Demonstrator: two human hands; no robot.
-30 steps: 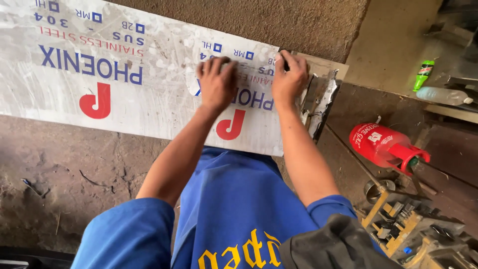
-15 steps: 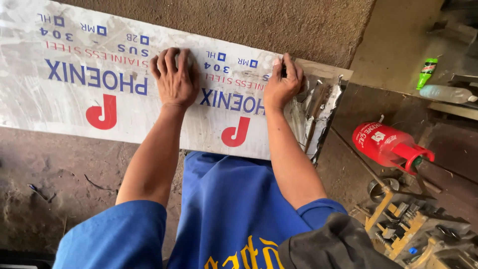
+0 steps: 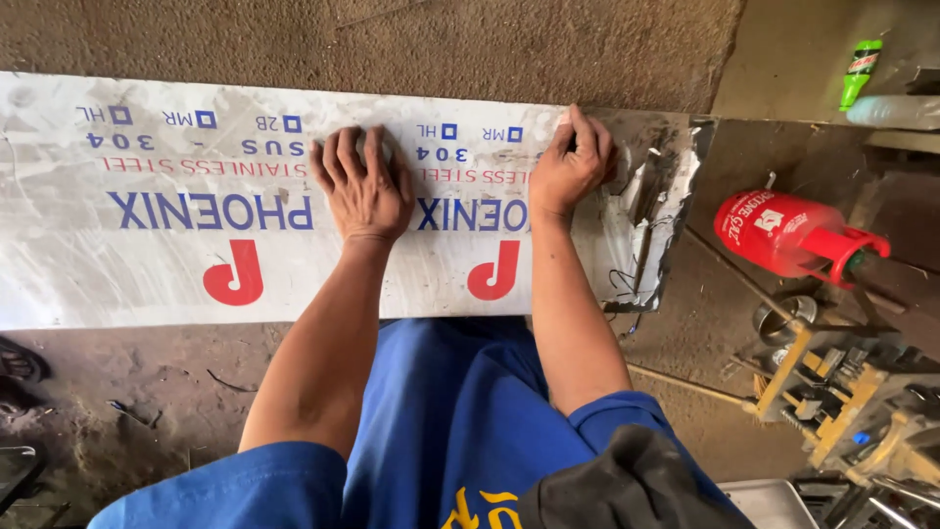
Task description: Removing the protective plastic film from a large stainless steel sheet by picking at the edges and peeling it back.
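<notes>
Both hands are laid on a film-covered steel sheet (image 3: 147, 245)
Left hand (image 3: 364, 188) is spread flat; film edge is pinched by right hand (image 3: 573, 167)

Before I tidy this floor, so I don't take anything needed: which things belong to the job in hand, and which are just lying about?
In hand:
- metal sheet with white protective film
- left hand, flat on the film
- right hand, gripping the film's far edge

Lying about:
- red gas cylinder
- green bottle
- yellow tools
</notes>
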